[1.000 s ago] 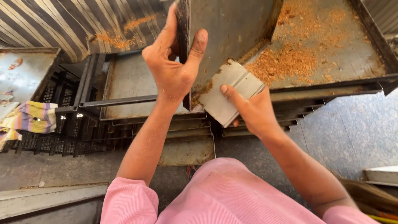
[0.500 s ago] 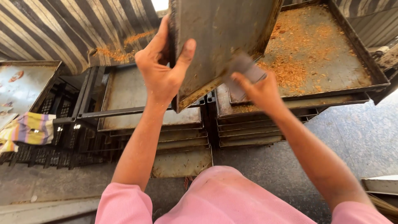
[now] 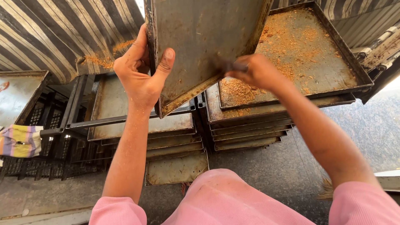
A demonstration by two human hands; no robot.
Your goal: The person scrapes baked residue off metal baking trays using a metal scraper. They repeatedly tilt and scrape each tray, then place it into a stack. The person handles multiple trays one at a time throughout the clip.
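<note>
Clearly the work in hand is scraping a metal baking tray (image 3: 204, 46), which is held tilted on edge above the stacks. The left hand (image 3: 139, 77) grips its left rim, thumb wrapped over the inner face and fingers behind. The right hand (image 3: 258, 71) is closed around a small flat scraper (image 3: 228, 66), blurred here, pressed against the tray's lower inner face. As a judgement, the scraping is partway along: the face looks mostly bare, and the next stroke calls for a firm hold on the rim while the blade runs toward the lower edge.

Beneath the right hand sits a second tray (image 3: 316, 54) covered with orange-brown crumbs (image 3: 241, 89), on top of a stack of trays (image 3: 250, 133). Another stack (image 3: 146, 133) lies to the left, crossed by a dark metal bar. A striped sheet (image 3: 50, 37) hangs behind, with crumbs caught on it. A folded striped cloth (image 3: 21, 141) rests on a dark crate at far left. Nothing blocks the scraper's path; the crumb-filled tray lies just under the tilted edge.
</note>
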